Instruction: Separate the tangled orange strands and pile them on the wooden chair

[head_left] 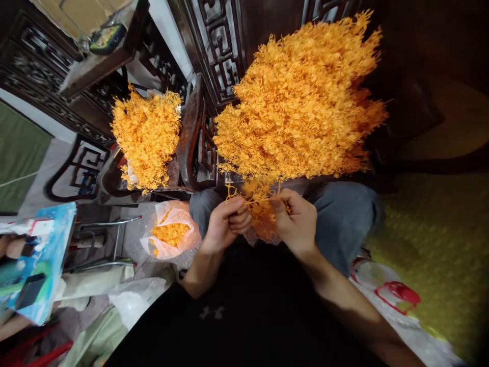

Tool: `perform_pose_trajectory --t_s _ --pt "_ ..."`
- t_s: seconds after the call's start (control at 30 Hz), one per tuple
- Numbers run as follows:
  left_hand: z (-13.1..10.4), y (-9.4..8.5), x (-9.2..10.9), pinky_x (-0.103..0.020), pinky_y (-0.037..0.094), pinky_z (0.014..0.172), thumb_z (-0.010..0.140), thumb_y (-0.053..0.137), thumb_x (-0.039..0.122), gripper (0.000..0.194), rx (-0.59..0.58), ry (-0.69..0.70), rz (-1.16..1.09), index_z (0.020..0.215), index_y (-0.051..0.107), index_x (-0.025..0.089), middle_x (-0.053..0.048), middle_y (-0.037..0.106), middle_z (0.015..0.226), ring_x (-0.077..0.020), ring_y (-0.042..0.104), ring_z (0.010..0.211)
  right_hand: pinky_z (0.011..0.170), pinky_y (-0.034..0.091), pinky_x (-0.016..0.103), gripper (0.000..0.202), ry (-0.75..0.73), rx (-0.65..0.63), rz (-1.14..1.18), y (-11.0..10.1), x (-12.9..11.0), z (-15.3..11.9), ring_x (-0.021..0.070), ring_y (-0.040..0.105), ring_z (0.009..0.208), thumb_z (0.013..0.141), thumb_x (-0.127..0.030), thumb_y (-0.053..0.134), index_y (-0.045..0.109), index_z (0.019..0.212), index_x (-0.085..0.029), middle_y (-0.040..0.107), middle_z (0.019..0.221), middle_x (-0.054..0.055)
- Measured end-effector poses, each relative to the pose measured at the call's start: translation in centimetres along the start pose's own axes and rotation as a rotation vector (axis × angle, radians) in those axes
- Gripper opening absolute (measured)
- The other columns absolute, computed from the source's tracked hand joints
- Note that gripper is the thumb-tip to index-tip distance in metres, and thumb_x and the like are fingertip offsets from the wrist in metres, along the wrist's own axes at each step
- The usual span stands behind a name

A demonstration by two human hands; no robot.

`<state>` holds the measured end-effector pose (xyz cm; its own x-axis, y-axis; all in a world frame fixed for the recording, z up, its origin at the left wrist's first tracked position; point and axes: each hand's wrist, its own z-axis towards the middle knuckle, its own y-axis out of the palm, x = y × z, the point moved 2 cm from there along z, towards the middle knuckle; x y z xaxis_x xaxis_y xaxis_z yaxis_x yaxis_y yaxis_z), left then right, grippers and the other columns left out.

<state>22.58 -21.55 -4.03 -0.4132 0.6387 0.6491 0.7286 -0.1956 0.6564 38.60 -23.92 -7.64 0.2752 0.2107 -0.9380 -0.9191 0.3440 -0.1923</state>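
Both of my hands are together in front of my lap. My left hand [227, 221] is closed, its thumb and fingers pinching one side of a thin, branching orange plastic sprig [256, 191]. Opposite it, my right hand [296, 219] pinches the sprig's other side. Fine orange strands stick up beyond both thumbs. Below the hands, between my knees, more orange pieces [264, 219] show, partly hidden. A large heap of orange sprigs [301, 102] lies just beyond my hands on a dark wooden seat. The exact tips I grip are too small to make out.
A smaller heap of orange sprigs [147, 137] rests on a carved wooden chair [196, 137] at left. On the floor stands a pink plastic bag [187, 237] with orange bits inside. A person's arm shows by a blue table [61, 229] at far left. A red-handled container [401, 291] is at right.
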Motion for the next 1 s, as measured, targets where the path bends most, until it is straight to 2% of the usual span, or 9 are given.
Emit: perform_pose_trajectory --t_s 0.1,0.17,0.37,0.53,0.63,0.73,0.83,0.93,1.0 --pt "-0.1 -0.8 0.3 -0.015 0.017 0.038 0.094 0.063 0.034 0.035 0.006 -0.082 -0.01 0.069 0.043 0.019 0.01 0.015 0.051 -0.0053 0.012 0.042 0.061 0.038 0.027 0.043 0.021 -0.18 0.031 -0.5 0.5 0.5 0.0107 0.049 0.058 0.103 -0.049 0.057 0.055 0.072 -0.019 0.055 0.064 -0.001" --pt "0.1 -1.0 0.5 -0.015 0.018 0.038 0.095 0.062 0.034 0.035 0.006 -0.115 -0.022 0.069 0.042 0.019 0.009 0.017 0.051 -0.0056 0.013 0.042 0.058 0.038 0.027 0.046 0.114 -0.22 0.1 -0.3 0.7 0.4 0.0109 0.049 0.055 0.103 -0.053 0.055 0.054 0.072 -0.02 0.052 0.061 -0.002" --pt "1.1 -1.3 0.1 -0.016 0.02 0.038 0.091 0.067 0.042 0.038 0.01 -0.148 0.092 0.071 0.045 0.019 0.008 0.029 0.05 -0.005 0.023 0.04 0.044 0.04 0.023 0.04 0.458 0.001 0.584 2.4 1.4 -0.2 0.0087 0.041 0.041 0.101 -0.062 0.054 0.049 0.087 -0.024 0.036 0.055 -0.009" --pt "1.7 -1.9 -0.5 -0.018 0.039 0.043 0.086 0.071 0.057 0.044 0.205 -0.003 0.376 0.082 0.06 0.015 -0.004 0.065 0.076 -0.0123 0.06 0.061 0.051 0.052 0.022 0.039 0.539 0.007 0.772 3.8 2.1 0.5 0.0119 0.063 0.057 0.1 -0.063 0.054 0.051 0.102 -0.025 0.057 0.066 -0.004" --pt "2.2 -2.7 -0.6 -0.02 0.048 0.051 0.081 0.078 0.058 0.047 0.347 0.142 0.45 0.084 0.066 0.014 -0.005 0.068 0.085 -0.0131 0.063 0.07 0.054 0.057 0.022 0.045 0.593 -0.028 0.901 4.1 2.4 0.7 0.0137 0.072 0.069 0.092 -0.066 0.066 0.052 0.101 -0.024 0.068 0.081 0.0" --pt "2.8 -3.8 -0.6 -0.02 0.05 0.061 0.075 0.086 0.05 0.048 0.45 0.315 0.429 0.066 0.055 0.015 -0.001 0.066 0.077 -0.0084 0.058 0.067 0.054 0.059 0.021 0.048 0.644 -0.131 0.992 4.3 2.6 0.7 0.0146 0.076 0.077 0.084 -0.063 0.077 0.057 0.098 -0.022 0.073 0.096 0.002" --pt "3.3 -4.5 -0.8 -0.018 0.048 0.066 0.072 0.09 0.038 0.056 0.498 0.394 0.37 0.059 0.04 0.016 0.002 0.064 0.07 -0.0064 0.06 0.066 0.059 0.061 0.023 0.042 0.678 -0.274 0.985 3.7 3.1 1.1 0.016 0.077 0.082 0.081 -0.056 0.083 0.065 0.095 -0.02 0.075 0.104 0.006" --pt "3.6 -4.7 -0.7 -0.019 0.051 0.065 0.07 0.09 0.033 0.056 0.545 0.415 0.351 0.059 0.038 0.017 -0.002 0.071 0.077 -0.0106 0.068 0.073 0.066 0.062 0.026 0.035 0.668 -0.449 0.922 2.5 4.0 1.8 0.0165 0.075 0.085 0.082 -0.047 0.084 0.074 0.098 -0.018 0.076 0.109 0.01" --pt "3.7 -4.7 -0.4 -0.023 0.055 0.065 0.07 0.089 0.033 0.054 0.575 0.421 0.345 0.06 0.038 0.017 -0.006 0.075 0.087 -0.0149 0.073 0.077 0.066 0.059 0.026 0.031 0.629 -0.563 0.832 1.6 4.6 2.2 0.0147 0.072 0.081 0.086 -0.043 0.081 0.078 0.104 -0.017 0.076 0.103 0.01"
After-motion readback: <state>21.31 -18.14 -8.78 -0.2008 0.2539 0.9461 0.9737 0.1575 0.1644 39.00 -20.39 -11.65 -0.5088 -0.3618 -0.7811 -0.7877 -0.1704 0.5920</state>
